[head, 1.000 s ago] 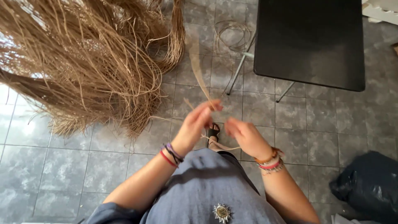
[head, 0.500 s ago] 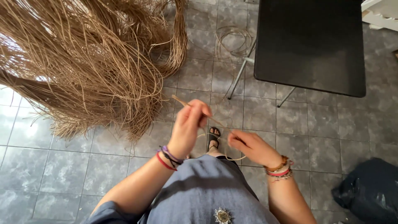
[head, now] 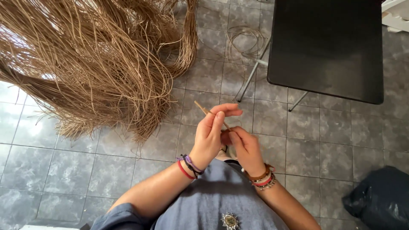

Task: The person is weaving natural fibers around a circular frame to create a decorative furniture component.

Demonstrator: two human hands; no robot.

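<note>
Left hand [head: 211, 132] and right hand [head: 245, 147] were both pinched shut on one thin straw strand [head: 204, 110], held above the lap. Looked light, springy, brittle: best gripped near the working end. Beyond: straw bundle [head: 93, 64] on tiled floor [head: 324, 136], black chair [head: 328, 47].

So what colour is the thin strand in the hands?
Light tan, like dry straw: the strand, pinched by the left hand, in the head view.

place: home craft or weaving workspace | evidence: huge heap of tan straw-like plant fibres [head: 85, 55] on grey tiled floor [head: 64, 170] | small coil of fibre [head: 245, 40] beside black metal-legged chair [head: 328, 47]
</note>
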